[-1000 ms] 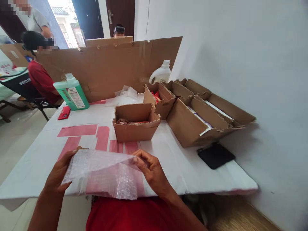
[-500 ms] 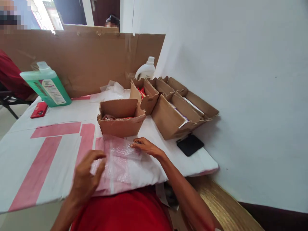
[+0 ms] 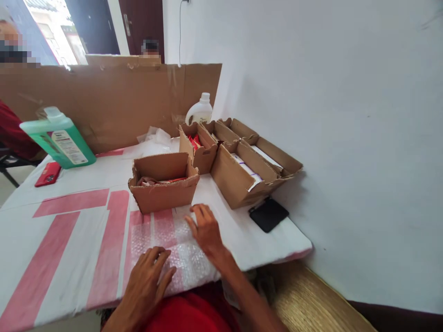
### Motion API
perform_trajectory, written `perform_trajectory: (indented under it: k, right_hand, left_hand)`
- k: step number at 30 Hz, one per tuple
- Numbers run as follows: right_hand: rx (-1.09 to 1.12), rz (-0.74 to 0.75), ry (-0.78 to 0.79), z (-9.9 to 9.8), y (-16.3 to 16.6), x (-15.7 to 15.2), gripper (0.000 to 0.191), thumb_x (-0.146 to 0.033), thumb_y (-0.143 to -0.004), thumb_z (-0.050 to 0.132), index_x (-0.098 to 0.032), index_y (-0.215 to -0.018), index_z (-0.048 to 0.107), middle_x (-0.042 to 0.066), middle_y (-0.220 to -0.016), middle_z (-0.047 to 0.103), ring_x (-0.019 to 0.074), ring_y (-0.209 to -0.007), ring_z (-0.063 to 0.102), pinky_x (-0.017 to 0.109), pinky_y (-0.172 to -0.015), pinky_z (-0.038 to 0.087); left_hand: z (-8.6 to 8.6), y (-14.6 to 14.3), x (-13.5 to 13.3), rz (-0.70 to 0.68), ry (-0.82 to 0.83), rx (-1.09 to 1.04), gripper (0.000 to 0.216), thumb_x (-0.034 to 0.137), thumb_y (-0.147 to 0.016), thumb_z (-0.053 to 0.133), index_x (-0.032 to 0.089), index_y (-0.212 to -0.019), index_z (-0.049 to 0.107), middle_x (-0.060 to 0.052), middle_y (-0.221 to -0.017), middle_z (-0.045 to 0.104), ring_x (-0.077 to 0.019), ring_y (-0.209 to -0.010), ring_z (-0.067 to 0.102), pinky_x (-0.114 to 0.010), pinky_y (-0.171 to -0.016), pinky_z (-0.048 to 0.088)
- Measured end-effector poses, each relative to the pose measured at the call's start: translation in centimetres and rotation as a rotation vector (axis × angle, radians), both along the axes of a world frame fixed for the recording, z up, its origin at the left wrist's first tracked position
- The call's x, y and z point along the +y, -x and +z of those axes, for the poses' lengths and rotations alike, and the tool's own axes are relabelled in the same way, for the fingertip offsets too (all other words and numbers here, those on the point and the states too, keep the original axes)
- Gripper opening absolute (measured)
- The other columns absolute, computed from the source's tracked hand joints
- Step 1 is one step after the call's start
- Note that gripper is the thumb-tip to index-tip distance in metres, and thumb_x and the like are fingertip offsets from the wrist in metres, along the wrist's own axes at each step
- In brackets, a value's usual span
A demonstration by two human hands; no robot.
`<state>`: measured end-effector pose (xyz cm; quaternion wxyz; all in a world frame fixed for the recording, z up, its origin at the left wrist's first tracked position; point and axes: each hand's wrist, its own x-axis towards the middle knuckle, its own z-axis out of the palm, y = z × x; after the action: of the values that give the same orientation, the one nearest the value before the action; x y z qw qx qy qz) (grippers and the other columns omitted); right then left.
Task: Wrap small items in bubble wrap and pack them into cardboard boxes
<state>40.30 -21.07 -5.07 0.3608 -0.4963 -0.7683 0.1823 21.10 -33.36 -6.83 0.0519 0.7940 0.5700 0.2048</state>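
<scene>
A clear sheet of bubble wrap [image 3: 162,242] lies flat on the white and pink table cover [image 3: 62,230] at the near edge. My left hand [image 3: 147,279] rests palm down on its near part, fingers spread. My right hand [image 3: 205,228] lies flat on its far right corner, fingers stretched out. Just beyond the sheet stands a small open cardboard box [image 3: 162,184] with reddish items inside.
More open cardboard boxes [image 3: 242,170] sit at the right by the wall, with a black flat object [image 3: 268,214] in front. A green jug [image 3: 58,138], a red phone [image 3: 48,174] and a white bottle [image 3: 200,109] stand before a cardboard screen [image 3: 114,101]. People sit behind it.
The bubble wrap was held up in both hands; it now lies spread flat on the table with both hands pressed open on it. The view has shifted left.
</scene>
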Motion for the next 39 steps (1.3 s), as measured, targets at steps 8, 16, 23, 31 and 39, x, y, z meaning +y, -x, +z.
perform_trajectory:
  k: [8, 16, 23, 31, 39]
  right_hand:
    - [-0.079, 0.408, 0.104, -4.5, 9.1, -5.2, 0.078, -0.052, -0.097, 0.054, -0.012, -0.159, 0.03, 0.014, -0.164, 0.031, 0.0295, -0.152, 0.029, 0.047, -0.126, 0.025]
    - [-0.43, 0.159, 0.172, -6.3, 0.2, -1.1, 0.081, -0.062, -0.095, 0.052, -0.021, -0.16, 0.027, 0.012, -0.168, 0.016, 0.0339, -0.156, 0.012, 0.061, -0.124, 0.015]
    - [-0.493, 0.245, 0.092, -4.4, -8.4, -2.6, 0.106, -0.077, -0.085, 0.055, -0.017, -0.163, 0.015, 0.017, -0.169, 0.006, 0.0361, -0.156, 0.003, 0.057, -0.124, 0.017]
    - [-0.606, 0.621, 0.0, -5.7, -8.2, -6.4, 0.087, -0.036, -0.089, 0.06, -0.018, -0.162, 0.018, 0.014, -0.167, 0.02, 0.0335, -0.156, 0.015, 0.056, -0.124, 0.016]
    - [-0.307, 0.529, -0.067, -5.8, -8.9, -8.3, 0.05, -0.015, -0.098, 0.043, -0.019, -0.147, 0.052, 0.012, -0.147, 0.058, 0.0236, -0.143, 0.045, 0.047, -0.112, 0.043]
  left_hand:
    - [-7.4, 1.5, 4.2, 0.179, -0.428, 0.262, 0.083, 0.019, -0.09, 0.044, 0.021, -0.162, 0.003, -0.016, -0.149, 0.054, -0.034, -0.134, 0.054, -0.056, -0.107, 0.044]
    - [-6.8, 4.6, 3.0, 0.222, -0.309, 0.307, 0.093, 0.053, -0.091, 0.053, 0.016, -0.162, 0.006, -0.018, -0.159, 0.04, -0.0353, -0.144, 0.042, -0.056, -0.114, 0.037]
    - [-3.3, 8.9, -1.7, 0.063, -0.225, 0.333, 0.102, 0.063, -0.084, 0.057, 0.013, -0.161, 0.012, -0.021, -0.161, 0.034, -0.0362, -0.148, 0.037, -0.053, -0.113, 0.04]
    - [-2.9, 8.4, -4.8, -0.181, -0.195, 0.341, 0.083, 0.011, -0.079, 0.045, 0.02, -0.159, 0.026, -0.008, -0.155, 0.048, -0.0231, -0.146, 0.042, -0.038, -0.118, 0.034]
    - [-1.9, 9.8, -5.6, -0.168, -0.138, -0.004, 0.055, 0.008, -0.089, 0.048, 0.027, -0.14, 0.056, -0.008, -0.136, 0.067, -0.0203, -0.128, 0.061, -0.032, -0.103, 0.05]
